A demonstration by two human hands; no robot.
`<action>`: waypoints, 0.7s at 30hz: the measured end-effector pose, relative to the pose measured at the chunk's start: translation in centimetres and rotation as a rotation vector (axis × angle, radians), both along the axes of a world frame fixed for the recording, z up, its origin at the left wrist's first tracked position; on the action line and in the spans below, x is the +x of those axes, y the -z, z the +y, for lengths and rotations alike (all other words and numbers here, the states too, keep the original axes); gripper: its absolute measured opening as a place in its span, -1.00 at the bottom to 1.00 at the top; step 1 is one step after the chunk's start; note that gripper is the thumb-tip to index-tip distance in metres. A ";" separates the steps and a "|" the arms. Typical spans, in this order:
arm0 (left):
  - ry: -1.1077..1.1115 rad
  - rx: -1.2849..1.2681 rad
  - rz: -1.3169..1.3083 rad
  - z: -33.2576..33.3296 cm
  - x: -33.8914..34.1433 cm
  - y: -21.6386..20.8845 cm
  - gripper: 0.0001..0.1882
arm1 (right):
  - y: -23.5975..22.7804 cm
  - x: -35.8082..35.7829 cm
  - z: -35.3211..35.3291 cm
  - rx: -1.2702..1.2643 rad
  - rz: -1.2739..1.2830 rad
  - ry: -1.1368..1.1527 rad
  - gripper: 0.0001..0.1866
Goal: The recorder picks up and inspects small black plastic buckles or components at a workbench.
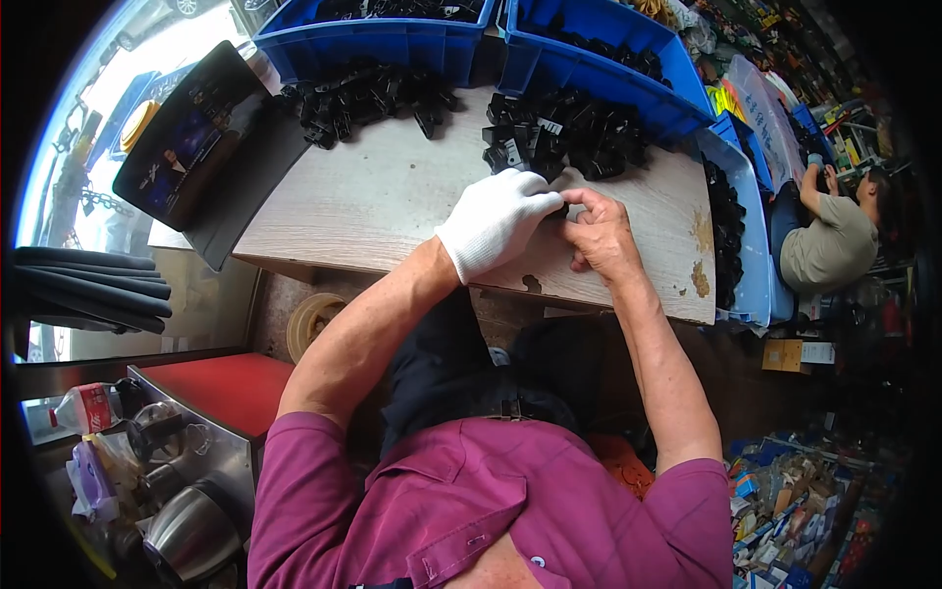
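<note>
My left hand (498, 221), in a white knit glove, is closed over the bench with its fingertips together. Bare, my right hand (601, 236) pinches with thumb and forefinger against the glove's fingertips. A small black plastic part (559, 210) shows between the two hands, mostly covered by fingers. Just beyond them lies a heap of black plastic parts (525, 135), a few with pale patches. A second heap of similar parts (365, 96) spreads farther left. Both hands are above the worn pale bench top (363, 211), near its front edge.
Blue bins (378, 49) (601, 74) with black parts line the bench's back; another bin (754, 231) stands at its right end. A propped screen (191, 142) is at left. Lower left, a steel kettle (196, 530) sits by a red-topped cabinet (221, 388). A person (834, 236) crouches at right.
</note>
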State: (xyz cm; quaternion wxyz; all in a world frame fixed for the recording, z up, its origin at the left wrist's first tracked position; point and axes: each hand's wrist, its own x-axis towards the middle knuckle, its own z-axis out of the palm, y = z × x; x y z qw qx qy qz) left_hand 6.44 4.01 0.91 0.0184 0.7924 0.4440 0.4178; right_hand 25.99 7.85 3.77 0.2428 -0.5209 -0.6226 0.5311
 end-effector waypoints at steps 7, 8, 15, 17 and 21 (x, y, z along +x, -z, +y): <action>-0.005 -0.033 0.096 -0.3 0.1 0.2 -0.69 | 0.0 0.0 -0.1 -0.018 0.013 0.016 -0.60; -0.014 -0.047 0.116 -0.3 0.2 0.1 -0.67 | 0.1 0.2 -0.1 -0.014 0.015 0.016 -0.60; -0.009 -0.057 0.123 -0.2 0.2 -0.1 -0.66 | 0.3 0.4 0.1 0.002 0.043 -0.009 -0.61; 0.001 -0.039 0.102 -0.1 0.2 -0.1 -0.66 | 0.3 0.2 0.3 -0.015 0.042 -0.002 -0.61; 0.004 -0.007 0.069 0.2 0.3 0.2 -0.72 | 0.3 0.2 0.4 -0.006 0.048 -0.018 -0.61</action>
